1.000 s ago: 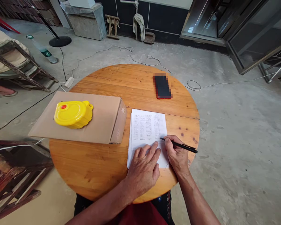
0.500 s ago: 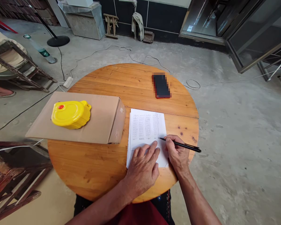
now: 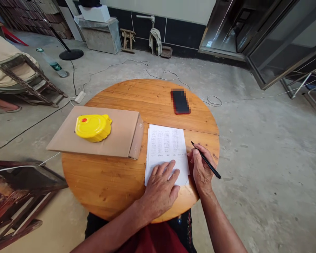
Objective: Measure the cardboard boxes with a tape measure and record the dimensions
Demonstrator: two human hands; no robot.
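Round wooden table (image 3: 105, 179), plank top, carries the work. On it, near the person & R of centre: small stack of white paper. Top sheet (image 3: 167, 151) has handwriting in approx. 4 columns of short rows.

Done, judging by the page: upper part filled, approx. half the sheet or a bit more; last row runs close to the R edge, so prob. complete. Left: lower part, blank where visible, tho' partly under a hand. Can't tell if it's meant to be filled, nor what the sheets beneath hold.

L hand (image 3: 160, 191): palm down, fingers spread, lying on the sheet's lower part, prob. to steady it; grips nothing. R hand (image 3: 202, 168): just beside the sheet's R edge, fingers curled, black pen (image 3: 206, 160) pinched betw. thumb & fingers. Pen tip points up & away, over bare table, off the paper, so no stroke in progress.

Labels etc., again big to small. Cardboard box (image 3: 118, 135), table's L side: faint marks on its R end, illegible. Plastic bottle (image 3: 52, 63) on the floor, far L: dk green label w/ white marking, too small to read. Yellow plastic reel case (image 3: 93, 128) on top of the box: red button, no legible brand. Phone (image 3: 180, 102), far side of table: red edge, pixelated, no brand visible. Handwriting itself: prob. digits, too tiny to read w/ certainty.
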